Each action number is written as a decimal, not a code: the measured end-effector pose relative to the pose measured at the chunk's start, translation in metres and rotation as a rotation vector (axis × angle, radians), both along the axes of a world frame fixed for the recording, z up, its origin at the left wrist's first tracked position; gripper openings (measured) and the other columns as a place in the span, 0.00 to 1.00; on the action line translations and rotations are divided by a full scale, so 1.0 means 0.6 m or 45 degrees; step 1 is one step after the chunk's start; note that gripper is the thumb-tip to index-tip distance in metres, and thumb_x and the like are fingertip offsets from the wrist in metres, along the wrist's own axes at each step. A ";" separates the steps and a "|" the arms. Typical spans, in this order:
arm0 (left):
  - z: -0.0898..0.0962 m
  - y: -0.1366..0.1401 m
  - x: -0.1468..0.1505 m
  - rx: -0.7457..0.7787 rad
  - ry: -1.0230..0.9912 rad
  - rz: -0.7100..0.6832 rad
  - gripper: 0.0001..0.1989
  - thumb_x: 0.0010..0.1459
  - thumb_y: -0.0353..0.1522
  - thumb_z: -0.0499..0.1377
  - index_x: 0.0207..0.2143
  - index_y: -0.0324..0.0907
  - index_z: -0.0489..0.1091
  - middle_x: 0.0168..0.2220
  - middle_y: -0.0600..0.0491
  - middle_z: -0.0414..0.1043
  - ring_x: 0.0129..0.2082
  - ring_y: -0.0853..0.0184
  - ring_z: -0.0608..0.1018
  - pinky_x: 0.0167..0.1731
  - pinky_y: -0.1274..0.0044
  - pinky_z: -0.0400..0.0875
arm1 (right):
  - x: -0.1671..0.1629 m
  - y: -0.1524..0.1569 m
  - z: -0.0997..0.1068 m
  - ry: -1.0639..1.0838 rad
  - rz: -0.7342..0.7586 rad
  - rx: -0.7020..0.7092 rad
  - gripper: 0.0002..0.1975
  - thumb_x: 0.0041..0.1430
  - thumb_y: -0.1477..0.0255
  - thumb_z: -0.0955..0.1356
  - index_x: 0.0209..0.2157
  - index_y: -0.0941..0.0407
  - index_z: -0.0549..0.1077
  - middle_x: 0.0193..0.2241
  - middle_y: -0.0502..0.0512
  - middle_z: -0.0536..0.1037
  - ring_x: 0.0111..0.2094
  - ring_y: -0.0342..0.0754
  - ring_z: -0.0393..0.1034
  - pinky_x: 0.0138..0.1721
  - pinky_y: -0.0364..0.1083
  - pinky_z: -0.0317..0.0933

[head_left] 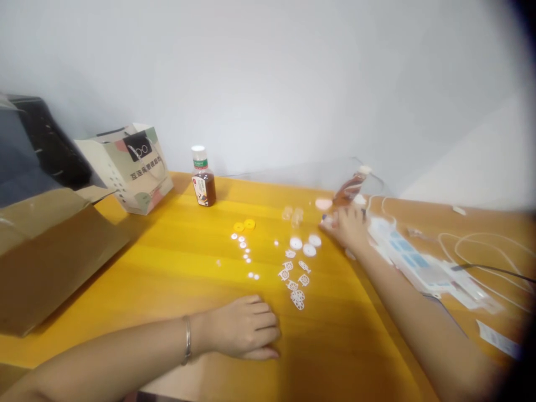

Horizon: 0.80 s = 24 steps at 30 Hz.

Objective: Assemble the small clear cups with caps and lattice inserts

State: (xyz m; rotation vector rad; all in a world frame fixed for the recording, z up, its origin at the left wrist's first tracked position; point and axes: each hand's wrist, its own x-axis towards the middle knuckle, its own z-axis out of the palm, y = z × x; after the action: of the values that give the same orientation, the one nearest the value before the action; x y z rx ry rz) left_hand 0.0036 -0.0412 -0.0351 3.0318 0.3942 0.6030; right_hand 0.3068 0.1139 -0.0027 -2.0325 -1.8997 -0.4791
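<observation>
My left hand (247,330) lies palm down on the near part of the yellow table, fingers side by side and slightly bent, with nothing visible in it. Beyond its fingers lie several white spoked wheel-like pieces (292,285). My right hand (350,226) reaches to the right side, just in front of a leaning bottle of brown liquid (350,187). Its fingers are bent and blurred. A small white and dark-blue thing (326,219) shows at the fingertips; whether it is held is unclear. White discs (309,249) lie left of this hand.
Yellow rings (244,225), small white round pieces (243,244) and blurred clear pieces (293,215) lie mid-table. An upright brown bottle (204,187) and a paper bag (142,173) stand behind. A cardboard box (54,262) is left; plastic packaging (412,254) and white cables (481,240) are right.
</observation>
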 end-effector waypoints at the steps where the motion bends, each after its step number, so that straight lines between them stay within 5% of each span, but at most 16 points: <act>1: 0.000 0.001 -0.001 -0.021 0.026 -0.032 0.13 0.58 0.41 0.49 0.35 0.41 0.64 0.32 0.52 0.68 0.32 0.70 0.68 0.36 0.78 0.62 | -0.006 -0.008 -0.001 0.036 0.036 0.069 0.23 0.45 0.61 0.65 0.41 0.62 0.65 0.44 0.68 0.65 0.47 0.63 0.53 0.42 0.56 0.49; 4: -0.003 0.004 -0.007 -0.088 0.068 -0.075 0.11 0.59 0.38 0.49 0.36 0.39 0.64 0.35 0.50 0.68 0.34 0.68 0.68 0.37 0.75 0.61 | -0.039 -0.054 -0.009 0.316 0.312 0.153 0.13 0.52 0.64 0.62 0.36 0.59 0.66 0.35 0.62 0.70 0.39 0.54 0.62 0.38 0.50 0.54; 7: -0.005 0.009 -0.014 -0.155 0.049 -0.083 0.09 0.59 0.35 0.49 0.38 0.39 0.64 0.37 0.50 0.68 0.36 0.68 0.68 0.38 0.75 0.61 | -0.090 -0.128 -0.028 0.561 0.635 -0.019 0.09 0.56 0.67 0.60 0.27 0.56 0.64 0.23 0.53 0.69 0.26 0.46 0.63 0.30 0.44 0.56; 13: -0.012 0.011 -0.022 -0.157 -0.024 -0.069 0.06 0.56 0.33 0.52 0.35 0.40 0.65 0.32 0.51 0.69 0.34 0.69 0.69 0.36 0.75 0.61 | -0.190 -0.260 -0.063 0.443 1.153 -0.227 0.13 0.56 0.72 0.60 0.18 0.54 0.62 0.15 0.48 0.65 0.18 0.41 0.55 0.21 0.42 0.47; 18: -0.012 0.038 -0.053 -0.036 -0.156 -0.122 0.10 0.54 0.33 0.52 0.22 0.40 0.63 0.20 0.54 0.64 0.24 0.70 0.66 0.28 0.74 0.60 | -0.213 -0.270 -0.081 0.454 1.196 -0.365 0.14 0.56 0.75 0.59 0.17 0.54 0.60 0.14 0.47 0.64 0.16 0.40 0.55 0.19 0.41 0.46; 24: 0.011 0.138 -0.102 -0.209 -0.396 0.765 0.10 0.58 0.30 0.48 0.41 0.40 0.65 0.38 0.48 0.66 0.38 0.66 0.68 0.40 0.72 0.63 | -0.213 -0.260 -0.090 0.355 1.240 -0.330 0.13 0.55 0.74 0.59 0.18 0.54 0.62 0.15 0.48 0.66 0.18 0.41 0.58 0.20 0.43 0.44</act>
State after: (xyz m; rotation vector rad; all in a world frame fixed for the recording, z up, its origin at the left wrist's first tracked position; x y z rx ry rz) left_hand -0.0576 0.0417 -0.0285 2.5749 1.2737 0.9846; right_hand 0.1792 -0.0421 -0.0569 -0.9668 -2.5112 0.2927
